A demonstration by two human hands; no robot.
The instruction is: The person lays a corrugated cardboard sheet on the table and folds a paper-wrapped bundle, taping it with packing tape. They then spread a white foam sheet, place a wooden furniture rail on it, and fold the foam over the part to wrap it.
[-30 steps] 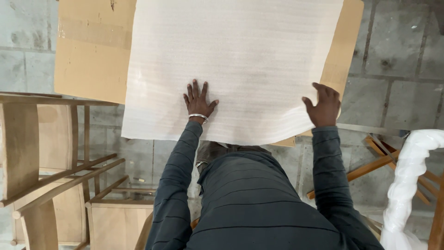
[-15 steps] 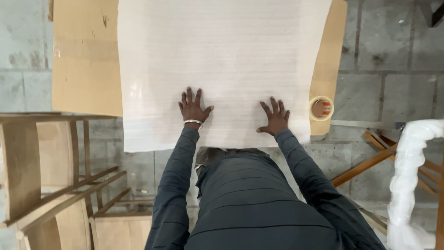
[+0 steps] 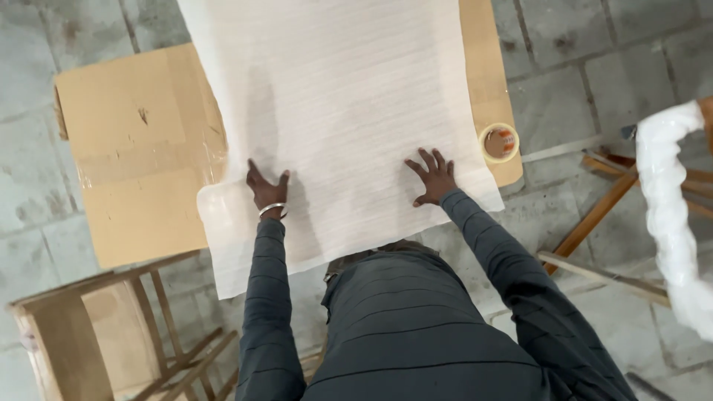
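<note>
A large white foam sheet (image 3: 342,104) lies spread over flattened brown cardboard (image 3: 134,148) on the concrete floor. My left hand (image 3: 266,189), with a metal bangle on the wrist, presses flat on the sheet near its lower left part. My right hand (image 3: 432,177) rests palm down with fingers spread on the sheet near its lower right edge. Both hands hold nothing. A roll of brown tape (image 3: 499,142) sits on the cardboard just right of my right hand.
A wooden chair frame (image 3: 96,334) stands at the lower left. At the right, a chair leg wrapped in white foam (image 3: 672,215) rises beside bare wooden rails (image 3: 594,215). Grey concrete blocks (image 3: 594,59) surround the cardboard.
The view has swung so the sheet and cardboard sit higher and more to the left. Both hands have slid along the sheet; the right hand came inward from the right edge.
</note>
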